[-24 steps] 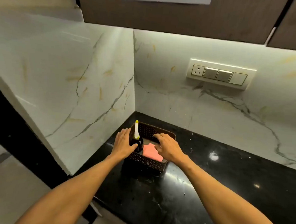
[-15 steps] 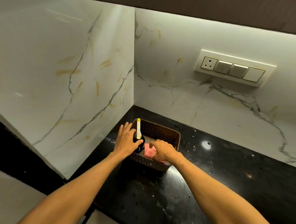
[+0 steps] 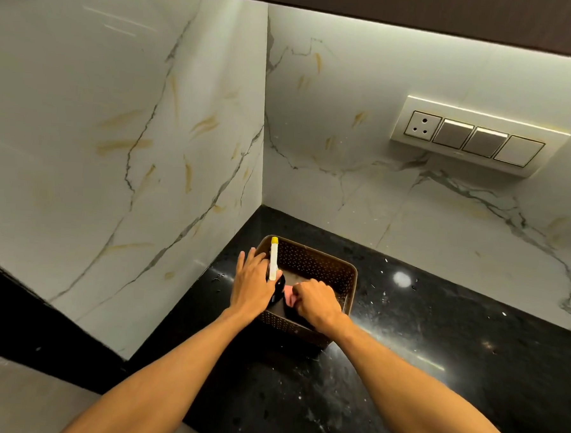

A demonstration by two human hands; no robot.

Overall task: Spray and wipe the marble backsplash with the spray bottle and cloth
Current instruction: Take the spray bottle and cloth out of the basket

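The right hand [image 3: 316, 304] has gone from flat to fisted, bunching the cloth [image 3: 289, 298]. From the left: the left hand [image 3: 253, 281] clasps the spray bottle [image 3: 273, 257], thumb hooked across its neck, upright in the basket [image 3: 341, 264]. The right hand pinches the pink cloth beside it. Best to lift both straight up, clear of the rim. The hands hide the bottle's dark body and most of the cloth.
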